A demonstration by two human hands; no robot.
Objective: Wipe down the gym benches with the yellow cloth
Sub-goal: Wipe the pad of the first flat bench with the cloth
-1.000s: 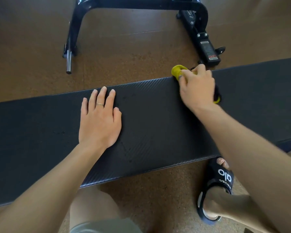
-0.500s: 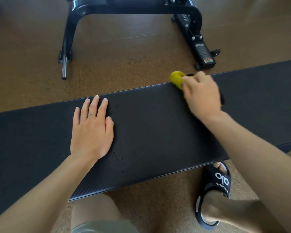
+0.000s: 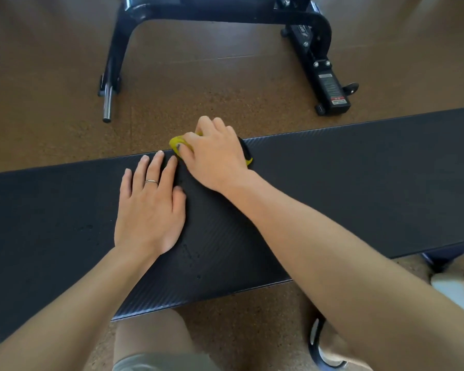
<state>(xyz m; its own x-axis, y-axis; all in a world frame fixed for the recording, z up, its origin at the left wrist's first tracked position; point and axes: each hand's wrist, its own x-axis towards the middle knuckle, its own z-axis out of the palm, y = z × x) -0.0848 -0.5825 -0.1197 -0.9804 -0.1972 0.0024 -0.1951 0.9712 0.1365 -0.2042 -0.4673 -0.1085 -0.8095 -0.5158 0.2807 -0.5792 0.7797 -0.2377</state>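
Observation:
A long black padded gym bench [image 3: 359, 178] runs across the view from left to right. My right hand [image 3: 214, 156] is closed on the yellow cloth [image 3: 178, 144] and presses it on the bench's far edge; only a yellow corner shows past my fingers. My left hand [image 3: 150, 207] lies flat on the pad with fingers spread, a ring on one finger. Its fingertips sit just left of the cloth, nearly touching my right hand.
Another bench's black metal frame [image 3: 324, 62] stands on the brown cork floor [image 3: 225, 97] beyond the pad, with a chrome peg [image 3: 107, 103] at its left foot. My knee [image 3: 150, 341] and a black sandal [image 3: 319, 352] are below the bench's near edge.
My right hand has slid the cloth leftward along the far edge of the bench, closing up to my left hand. My left hand has stayed flat on the pad.

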